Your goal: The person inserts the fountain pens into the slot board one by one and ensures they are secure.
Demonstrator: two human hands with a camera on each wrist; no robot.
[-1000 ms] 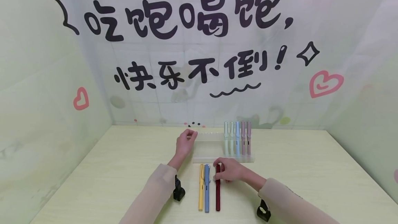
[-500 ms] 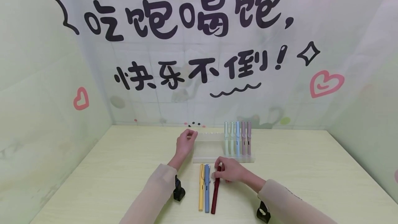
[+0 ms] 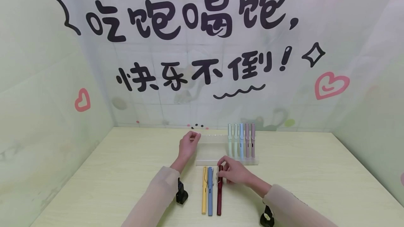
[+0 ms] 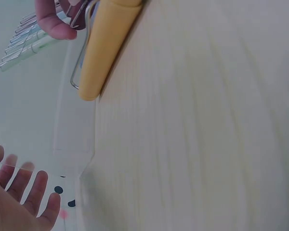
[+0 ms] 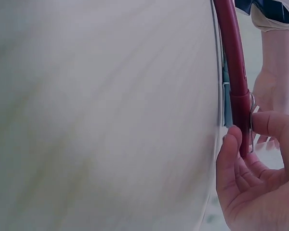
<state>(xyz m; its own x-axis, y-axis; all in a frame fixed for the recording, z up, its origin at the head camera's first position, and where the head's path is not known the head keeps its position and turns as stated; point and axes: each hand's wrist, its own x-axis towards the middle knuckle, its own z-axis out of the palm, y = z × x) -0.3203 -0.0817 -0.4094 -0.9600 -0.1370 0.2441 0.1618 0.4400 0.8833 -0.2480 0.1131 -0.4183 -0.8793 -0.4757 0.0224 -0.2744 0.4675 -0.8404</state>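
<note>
My right hand (image 3: 233,171) pinches a dark red fountain pen (image 3: 219,199) near its capped end, thumb on the clip side in the right wrist view. The pen points toward me, to the right of a blue fountain pen (image 3: 210,195) and a yellow fountain pen (image 3: 204,195) lying side by side. Behind them stands a clear pen rack (image 3: 211,162). My left hand (image 3: 188,146) holds the rack's upper left corner between thumb and fingers. In the left wrist view the yellow pen's cap (image 4: 98,57) looms close.
Several pastel pens, green, light blue (image 3: 241,141) and mauve (image 3: 253,141), stand in the right part of the rack. A printed cloth wall (image 3: 202,111) rises behind the pale wooden table (image 3: 300,171).
The dark red pen has shifted slightly left toward the blue pen, tilting midway and then straightening, with its clip turned left. The right hand moved with it; the left hand stays put.
</note>
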